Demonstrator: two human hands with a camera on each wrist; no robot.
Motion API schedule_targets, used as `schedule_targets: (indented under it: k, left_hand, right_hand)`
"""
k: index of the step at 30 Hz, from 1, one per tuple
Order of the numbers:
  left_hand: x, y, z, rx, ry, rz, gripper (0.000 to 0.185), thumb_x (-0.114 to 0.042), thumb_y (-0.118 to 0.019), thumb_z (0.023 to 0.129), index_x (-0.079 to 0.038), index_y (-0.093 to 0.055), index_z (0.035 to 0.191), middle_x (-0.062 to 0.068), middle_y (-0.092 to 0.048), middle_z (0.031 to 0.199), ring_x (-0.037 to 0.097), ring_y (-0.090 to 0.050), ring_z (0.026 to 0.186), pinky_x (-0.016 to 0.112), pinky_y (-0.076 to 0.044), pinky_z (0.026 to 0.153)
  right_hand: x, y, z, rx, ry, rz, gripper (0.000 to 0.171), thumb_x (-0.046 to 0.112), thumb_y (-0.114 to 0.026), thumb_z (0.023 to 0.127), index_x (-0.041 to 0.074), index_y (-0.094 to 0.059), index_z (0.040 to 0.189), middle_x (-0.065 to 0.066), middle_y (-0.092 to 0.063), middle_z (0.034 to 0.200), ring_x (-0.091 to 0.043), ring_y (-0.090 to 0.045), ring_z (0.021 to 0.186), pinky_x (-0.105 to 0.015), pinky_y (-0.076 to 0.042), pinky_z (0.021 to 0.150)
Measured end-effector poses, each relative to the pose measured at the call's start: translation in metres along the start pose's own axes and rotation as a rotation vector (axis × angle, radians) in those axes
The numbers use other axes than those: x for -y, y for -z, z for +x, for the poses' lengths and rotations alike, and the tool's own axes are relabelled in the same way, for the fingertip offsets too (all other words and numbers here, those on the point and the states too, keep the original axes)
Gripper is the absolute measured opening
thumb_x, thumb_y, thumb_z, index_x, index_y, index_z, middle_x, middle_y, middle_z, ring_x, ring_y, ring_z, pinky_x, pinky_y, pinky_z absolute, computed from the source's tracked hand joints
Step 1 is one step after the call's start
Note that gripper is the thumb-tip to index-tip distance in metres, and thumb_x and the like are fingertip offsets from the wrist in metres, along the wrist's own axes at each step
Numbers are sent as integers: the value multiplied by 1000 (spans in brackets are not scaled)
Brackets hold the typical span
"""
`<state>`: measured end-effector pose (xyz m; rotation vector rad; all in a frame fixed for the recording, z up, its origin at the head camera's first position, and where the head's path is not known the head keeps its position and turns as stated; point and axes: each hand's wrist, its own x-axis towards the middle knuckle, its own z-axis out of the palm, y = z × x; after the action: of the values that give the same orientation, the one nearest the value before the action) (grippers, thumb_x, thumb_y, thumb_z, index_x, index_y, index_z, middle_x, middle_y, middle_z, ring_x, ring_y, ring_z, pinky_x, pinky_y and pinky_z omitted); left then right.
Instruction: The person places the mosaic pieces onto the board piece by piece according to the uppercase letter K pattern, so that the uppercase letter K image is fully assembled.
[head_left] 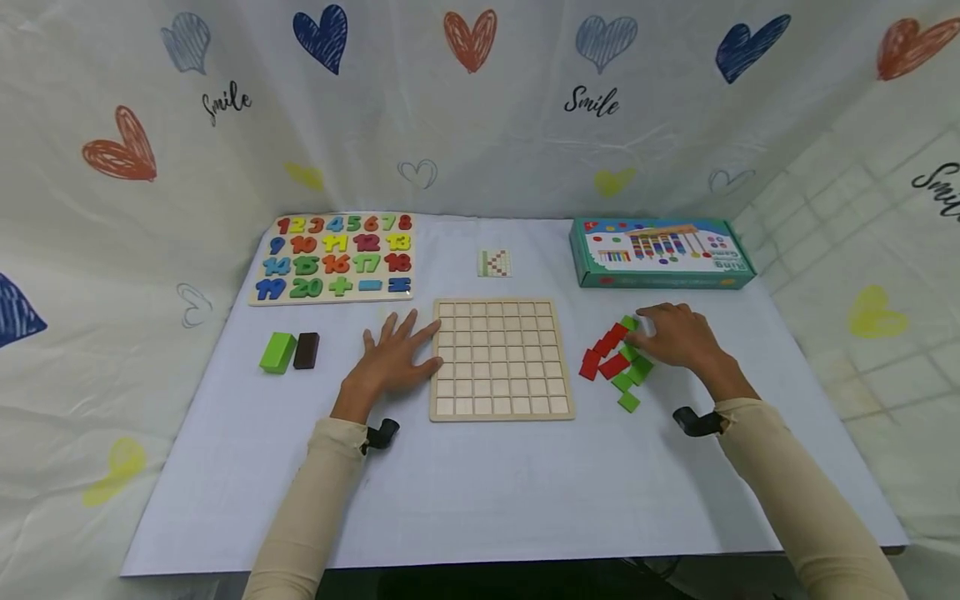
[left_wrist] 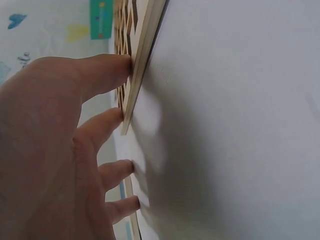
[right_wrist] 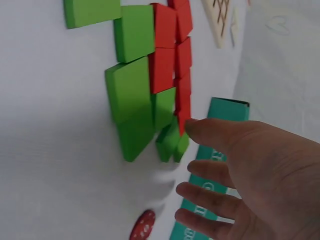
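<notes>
A pale wooden grid board [head_left: 493, 362] lies mid-table. My left hand [head_left: 393, 358], fingers spread, touches the board's left edge with thumb and index fingertip; in the left wrist view, the thumb rests against the rim [left_wrist: 142, 57]. Red tiles [head_left: 614, 367] and green tiles [head_left: 628, 402] lie in a loose cluster right of the board. Over the cluster's far right side is my right hand [head_left: 678, 335]. Its thumb tip is close to a red tile [right_wrist: 184, 111] and some tilted green tiles [right_wrist: 168, 140]; contact is unclear. Its other fingers reach out with nothing visible between them.
Behind the board lies a small pattern card [head_left: 495, 263]. A number puzzle [head_left: 337, 297] stands back left, a green toy box [head_left: 667, 282] back right. Left of my left hand are a green block [head_left: 278, 352] and a dark brown block [head_left: 306, 351]. A red spotted piece [right_wrist: 143, 225] lies near my right fingers.
</notes>
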<state>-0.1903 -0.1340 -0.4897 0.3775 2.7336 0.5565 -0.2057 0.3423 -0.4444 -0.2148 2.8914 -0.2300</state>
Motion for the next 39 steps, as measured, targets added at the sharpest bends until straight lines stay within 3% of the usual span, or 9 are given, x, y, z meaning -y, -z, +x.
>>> schedule_targets:
  k: [4, 15, 26, 35, 39]
  left_hand:
    - [0, 0, 0, 5, -1, -9, 75, -55, -57, 105, -33, -28, 170, 10, -8, 180, 43, 3, 164, 81, 0, 120]
    - [-3, 3, 0, 6, 13, -18, 74, -53, -59, 104, -32, -29, 169, 10, -8, 180, 44, 2, 164, 81, 0, 120]
    - [-5, 5, -1, 17, 33, -28, 75, -52, -60, 104, -31, -30, 169, 11, -9, 179, 46, 1, 163, 81, 0, 120]
    - [-3, 2, 0, 6, 27, -29, 75, -52, -60, 104, -33, -30, 169, 9, -9, 180, 44, 2, 164, 80, 0, 121]
    - [-5, 2, -1, 4, 32, -28, 75, -52, -61, 103, -32, -30, 169, 9, -9, 180, 44, 2, 164, 80, 0, 121]
  right_hand:
    - [-3, -6, 5, -3, 1, -2, 59, 34, -66, 102, -3, -58, 147, -37, -51, 148, -57, -46, 132, -75, -43, 104]
    - [-5, -13, 14, -87, -1, 46, 45, 26, -69, 101, -1, -66, 136, -34, -60, 138, -54, -54, 125, -73, -50, 94]
    - [-2, -16, 21, -126, -15, 88, 39, 24, -72, 100, -4, -70, 126, -35, -62, 133, -54, -55, 123, -70, -47, 97]
    - [3, -17, 23, -128, -80, 231, 34, 18, -74, 99, -6, -64, 121, -29, -66, 120, -44, -53, 109, -59, -52, 89]
    - [3, -16, 23, -128, -67, 259, 32, 13, -73, 99, -6, -62, 123, -29, -65, 118, -43, -55, 108, -58, -53, 89]
